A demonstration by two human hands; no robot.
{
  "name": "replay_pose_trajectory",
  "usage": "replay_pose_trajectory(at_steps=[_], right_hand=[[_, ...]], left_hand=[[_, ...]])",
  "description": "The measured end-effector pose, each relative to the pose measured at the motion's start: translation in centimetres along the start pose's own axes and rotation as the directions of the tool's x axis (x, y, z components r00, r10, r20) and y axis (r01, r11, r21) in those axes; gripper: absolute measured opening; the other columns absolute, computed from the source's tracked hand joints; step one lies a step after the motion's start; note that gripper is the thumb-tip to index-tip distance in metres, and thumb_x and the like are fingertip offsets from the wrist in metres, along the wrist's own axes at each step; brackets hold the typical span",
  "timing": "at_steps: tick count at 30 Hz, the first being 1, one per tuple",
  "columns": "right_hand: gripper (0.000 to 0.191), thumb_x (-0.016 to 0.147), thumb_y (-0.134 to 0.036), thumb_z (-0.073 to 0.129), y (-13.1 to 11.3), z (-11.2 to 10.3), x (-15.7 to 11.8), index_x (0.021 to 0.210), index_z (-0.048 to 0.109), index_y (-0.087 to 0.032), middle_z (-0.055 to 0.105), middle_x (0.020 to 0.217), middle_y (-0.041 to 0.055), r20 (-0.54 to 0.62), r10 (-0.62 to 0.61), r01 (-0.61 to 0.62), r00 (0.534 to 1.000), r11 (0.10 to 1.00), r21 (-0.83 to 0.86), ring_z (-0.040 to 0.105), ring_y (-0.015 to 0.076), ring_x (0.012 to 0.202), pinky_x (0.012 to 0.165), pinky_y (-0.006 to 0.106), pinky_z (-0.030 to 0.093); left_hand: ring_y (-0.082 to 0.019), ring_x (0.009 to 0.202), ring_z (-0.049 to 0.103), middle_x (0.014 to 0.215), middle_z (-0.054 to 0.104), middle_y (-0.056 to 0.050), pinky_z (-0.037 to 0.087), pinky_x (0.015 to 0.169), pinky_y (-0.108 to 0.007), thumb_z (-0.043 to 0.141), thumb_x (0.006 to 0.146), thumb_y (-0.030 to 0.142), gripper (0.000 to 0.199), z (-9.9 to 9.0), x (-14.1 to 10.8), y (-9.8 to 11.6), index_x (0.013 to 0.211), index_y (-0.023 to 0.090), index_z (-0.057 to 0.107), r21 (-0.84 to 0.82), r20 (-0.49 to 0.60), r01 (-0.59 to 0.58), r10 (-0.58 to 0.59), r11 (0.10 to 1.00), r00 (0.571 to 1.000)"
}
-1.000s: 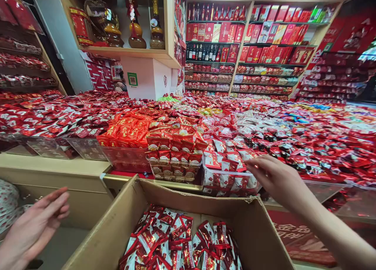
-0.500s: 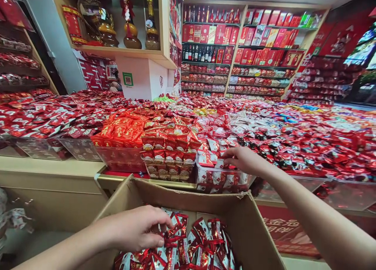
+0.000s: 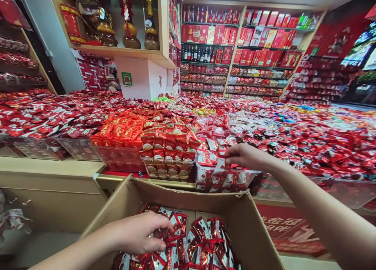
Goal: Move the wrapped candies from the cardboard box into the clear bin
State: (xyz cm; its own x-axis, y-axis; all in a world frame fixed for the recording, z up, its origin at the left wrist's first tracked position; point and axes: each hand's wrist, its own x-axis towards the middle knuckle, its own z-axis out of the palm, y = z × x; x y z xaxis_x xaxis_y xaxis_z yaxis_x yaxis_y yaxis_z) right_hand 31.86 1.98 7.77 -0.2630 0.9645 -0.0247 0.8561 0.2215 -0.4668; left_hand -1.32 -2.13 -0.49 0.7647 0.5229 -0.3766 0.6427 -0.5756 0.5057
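Note:
Over an open cardboard box [image 3: 264, 232], my left hand [image 3: 143, 231] is loosely curled, thumb and fingertips apart. Just beneath its fingers lie red and white wrapped packets [image 3: 179, 250]; no packet is plainly gripped. My right hand [image 3: 245, 156] reaches to a clear plastic bin [image 3: 243, 179] behind the box. Its thumb and fingers pinch a small red and white packet [image 3: 221, 162] at the bin's near rim. Similar packets stand in rows inside that bin, partly covered by the hand.
Left of the bin are gold and red packets [image 3: 167, 156] and a bin of bright red packets [image 3: 120, 131]. Heaps of wrapped sweets [image 3: 308, 144] spread across the counter. A display cabinet with bottles [image 3: 131, 23] overhangs at upper left; stocked shelves [image 3: 210, 33] line the back.
My right hand's fingers have closed together on a packet that now stands more upright at the bin's rim. The left hand has shifted slightly right and down over the box.

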Motion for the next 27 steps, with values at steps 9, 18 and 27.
replay_pose_trajectory(at_steps=[9, 18, 27], right_hand=[[0.023, 0.072, -0.031, 0.051, 0.3, 1.0, 0.1, 0.076, 0.067, -0.016, 0.067, 0.07, 0.0029, 0.034, -0.023, 0.023, 0.999, 1.0, -0.009, 0.057, 0.0165, 0.064, 0.058, 0.024, 0.041], [0.018, 0.07, -0.026, 0.054, -0.4, 0.5, 0.4, 0.072, 0.069, -0.018, 0.068, 0.066, 0.0007, -0.032, -0.044, 0.042, 0.999, 0.998, -0.037, 0.059, 0.0164, 0.064, 0.057, 0.023, 0.042], [0.025, 0.076, -0.026, 0.048, 0.2, -1.2, 0.6, 0.091, 0.066, -0.016, 0.069, 0.086, 0.0053, -0.266, -0.025, 0.011, 0.964, 0.999, -0.053, 0.061, 0.019, 0.079, 0.071, 0.027, 0.045]], left_hand=[[-0.021, 0.096, 0.056, 0.106, 0.062, -0.001, 0.042, 0.081, -0.027, 0.055, 0.072, 0.029, 0.034, 0.3, 0.1, 0.5, 0.106, 0.029, 0.057, 0.006, 0.056, 0.053, -0.053, 0.999, 0.997], [-0.024, 0.091, 0.059, 0.103, 0.064, -0.003, 0.046, 0.077, -0.032, 0.055, 0.071, 0.031, 0.037, 0.5, 0.2, 1.3, 0.108, 0.03, 0.058, 0.055, 0.092, 0.074, -0.079, 0.996, 0.993], [-0.024, 0.088, 0.06, 0.098, 0.065, -0.004, 0.047, 0.074, -0.032, 0.056, 0.07, 0.032, 0.038, 1.1, 0.4, 0.7, 0.107, 0.03, 0.058, 0.043, 0.096, 0.075, -0.079, 0.996, 0.992]])
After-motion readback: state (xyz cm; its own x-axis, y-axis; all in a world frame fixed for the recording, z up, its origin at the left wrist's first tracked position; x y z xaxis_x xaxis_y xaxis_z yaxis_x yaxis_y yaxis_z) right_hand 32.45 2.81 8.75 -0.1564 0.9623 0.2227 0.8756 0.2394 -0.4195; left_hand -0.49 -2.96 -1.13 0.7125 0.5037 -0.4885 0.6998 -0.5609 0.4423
